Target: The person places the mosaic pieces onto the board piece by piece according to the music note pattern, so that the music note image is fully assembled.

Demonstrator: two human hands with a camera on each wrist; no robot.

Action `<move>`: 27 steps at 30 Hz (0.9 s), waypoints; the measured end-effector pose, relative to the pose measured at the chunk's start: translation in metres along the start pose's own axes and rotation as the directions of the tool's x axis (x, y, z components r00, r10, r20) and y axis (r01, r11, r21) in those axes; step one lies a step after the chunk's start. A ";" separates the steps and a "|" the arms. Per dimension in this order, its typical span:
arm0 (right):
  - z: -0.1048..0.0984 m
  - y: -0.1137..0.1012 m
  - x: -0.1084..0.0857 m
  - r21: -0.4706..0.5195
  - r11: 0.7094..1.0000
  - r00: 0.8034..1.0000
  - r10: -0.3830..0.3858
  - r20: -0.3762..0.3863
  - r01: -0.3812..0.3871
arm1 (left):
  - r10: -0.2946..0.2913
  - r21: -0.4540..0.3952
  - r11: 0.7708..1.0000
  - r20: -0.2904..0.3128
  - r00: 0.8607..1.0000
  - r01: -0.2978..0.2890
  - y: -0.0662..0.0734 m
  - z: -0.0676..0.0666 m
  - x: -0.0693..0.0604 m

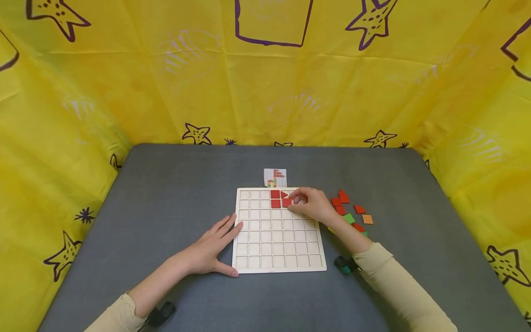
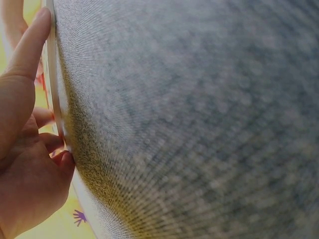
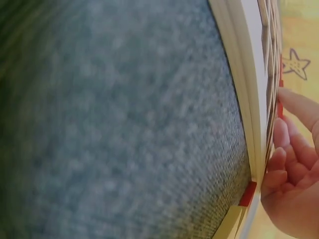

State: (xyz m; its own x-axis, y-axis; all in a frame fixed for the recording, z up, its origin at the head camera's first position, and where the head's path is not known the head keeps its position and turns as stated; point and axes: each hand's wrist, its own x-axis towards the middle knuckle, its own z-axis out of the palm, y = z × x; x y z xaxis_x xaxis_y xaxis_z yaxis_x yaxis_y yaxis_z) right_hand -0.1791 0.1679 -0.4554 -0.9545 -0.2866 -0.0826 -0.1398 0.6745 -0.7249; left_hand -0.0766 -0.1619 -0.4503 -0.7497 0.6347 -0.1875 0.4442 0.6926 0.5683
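Observation:
A pale wooden grid board point(image 1: 265, 237) lies flat on the grey table. My left hand point(image 1: 213, 249) rests against its left edge, fingers spread and straight, thumb at the lower left corner. In the left wrist view that thumb point(image 2: 35, 45) lies along the board's side. With thumb and fingers, my right hand point(image 1: 313, 205) pinches a red square tile point(image 1: 286, 202) in the board's upper part; a red sliver of tile point(image 3: 280, 104) shows by the fingers in the right wrist view. Around it sit a red triangle tile point(image 1: 284, 195) and two red squares, one point(image 1: 275, 203) directly left.
A small pattern card point(image 1: 275, 177) lies just behind the board. Right of the board are loose tiles: several red ones point(image 1: 343, 196), a green one point(image 1: 349, 219) and an orange square point(image 1: 367, 219). Yellow patterned cloth point(image 1: 257, 92) stands behind the table and at both sides.

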 end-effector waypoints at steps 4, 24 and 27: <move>0.002 -0.001 0.000 -0.002 1.000 1.000 0.000 -0.007 0.000 | 0.004 0.002 1.000 -0.004 1.000 -0.004 0.000 0.000 0.000; -0.006 0.007 -0.005 0.220 0.974 0.998 0.059 -0.025 -0.052 | -0.028 -0.003 1.000 0.009 1.000 0.028 -0.001 0.001 0.001; -0.016 0.014 -0.009 0.290 0.956 0.997 0.068 -0.038 -0.054 | -0.028 -0.005 1.000 0.007 1.000 0.028 0.000 0.001 0.001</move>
State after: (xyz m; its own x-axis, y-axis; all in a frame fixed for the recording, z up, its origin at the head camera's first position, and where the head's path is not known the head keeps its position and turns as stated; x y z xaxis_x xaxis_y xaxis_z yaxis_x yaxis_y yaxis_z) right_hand -0.1766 0.1908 -0.4542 -0.9710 -0.2144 -0.1060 -0.0055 0.4631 -0.8863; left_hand -0.0771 -0.1612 -0.4514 -0.7587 0.6171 -0.2087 0.4205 0.7086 0.5667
